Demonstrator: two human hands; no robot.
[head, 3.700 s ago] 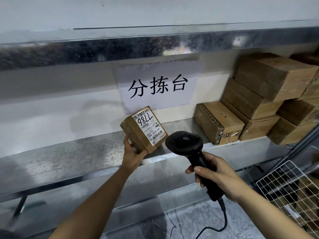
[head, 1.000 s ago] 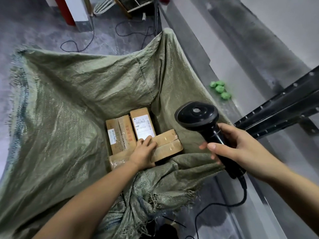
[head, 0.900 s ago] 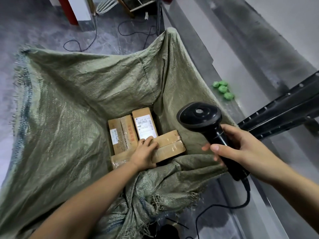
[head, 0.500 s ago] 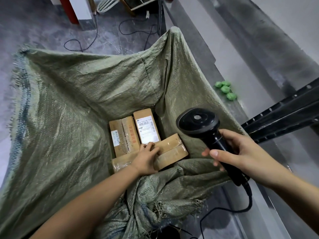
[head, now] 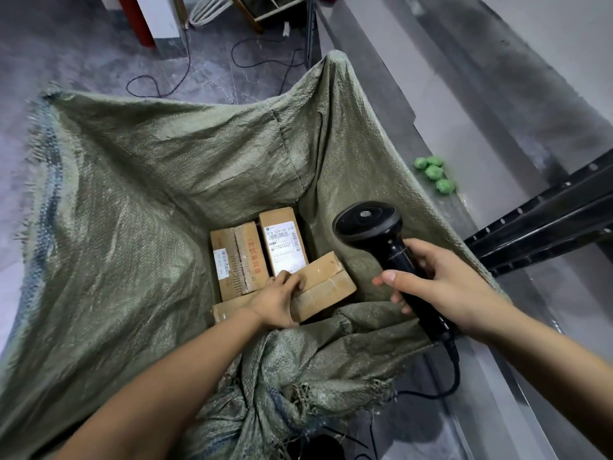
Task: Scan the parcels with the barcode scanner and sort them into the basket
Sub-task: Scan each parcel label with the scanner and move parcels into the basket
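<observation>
A large green woven sack [head: 139, 207] lines the basket and lies open below me. At its bottom lie three brown cardboard parcels: one with a side barcode label [head: 237, 258], one with a white shipping label [head: 282, 242], and a taped one [head: 326, 287] lying across the front. My left hand [head: 277, 300] reaches into the sack and grips the taped parcel, thumb on top. My right hand [head: 441, 287] holds the black barcode scanner [head: 381, 234] by its handle above the sack's right side, its head pointing up and left.
A metal shelf edge [head: 491, 247] runs along the right, with black steel rails [head: 547, 227] and three small green objects [head: 434, 174] on it. The scanner cable [head: 454, 370] hangs down. Black cords [head: 185, 74] trail over the grey floor beyond the sack.
I turned from the shelf to the sack, carrying the parcel down into it. Over the last second my left hand stays on the taped parcel, and the scanner has drifted slightly lower.
</observation>
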